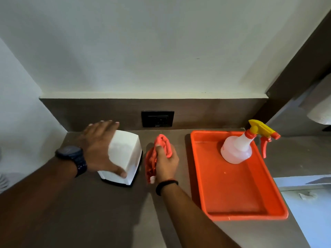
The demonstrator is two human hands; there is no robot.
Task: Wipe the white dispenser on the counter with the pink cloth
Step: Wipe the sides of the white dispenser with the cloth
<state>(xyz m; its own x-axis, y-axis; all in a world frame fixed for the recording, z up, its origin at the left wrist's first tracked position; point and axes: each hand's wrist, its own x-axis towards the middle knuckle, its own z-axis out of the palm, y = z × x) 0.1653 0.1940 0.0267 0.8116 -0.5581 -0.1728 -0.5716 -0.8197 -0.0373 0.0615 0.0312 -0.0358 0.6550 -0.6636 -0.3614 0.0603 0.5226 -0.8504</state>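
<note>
A: Where's the white dispenser [125, 154]?

B: On the tabletop [89, 212], at about nine o'clock from the pink cloth [152, 161]. The left hand [100, 147] lies spread over its top and near side, thumb on the front face, its grip wrapped on the box.

A: And the cloth?

B: Bunched in the right hand [165, 161], whose grip is clamped around it, just beside the dispenser, not touching. At three o'clock sits an orange tray [232, 212] with a spray bottle [238, 147] standing in its far end.

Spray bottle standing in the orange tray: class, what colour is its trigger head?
Yellow, with an orange-red trigger, in the head view.
</note>
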